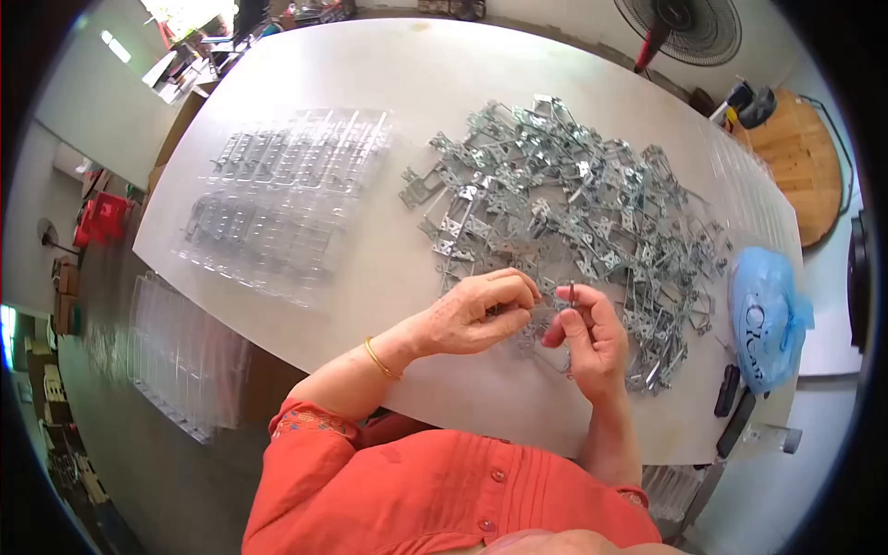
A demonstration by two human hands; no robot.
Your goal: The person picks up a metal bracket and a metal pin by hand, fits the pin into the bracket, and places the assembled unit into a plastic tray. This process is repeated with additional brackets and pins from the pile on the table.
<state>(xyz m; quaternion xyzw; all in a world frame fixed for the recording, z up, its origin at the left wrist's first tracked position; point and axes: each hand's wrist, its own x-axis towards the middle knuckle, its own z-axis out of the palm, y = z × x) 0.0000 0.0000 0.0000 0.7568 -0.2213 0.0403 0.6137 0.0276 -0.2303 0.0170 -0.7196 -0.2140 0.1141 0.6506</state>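
Observation:
My left hand, with a gold bangle on its wrist, is curled with thumb and fingers together in front of the metal pile. What it may hold is hidden by the fingers. Facing it, my right hand pinches a small thin metal part between thumb and fingers. Both hands are close together but apart. Just beyond them spreads a large heap of silvery metal brackets, with holes and thin rods. A clear plastic tray with moulded slots lies to the left; another, above it, carries a row of metal parts.
The pale table has a blue plastic bag at its right edge, with a small black object beside it. Stacked clear trays stand low at the left. A fan is behind the table, near a round wooden board.

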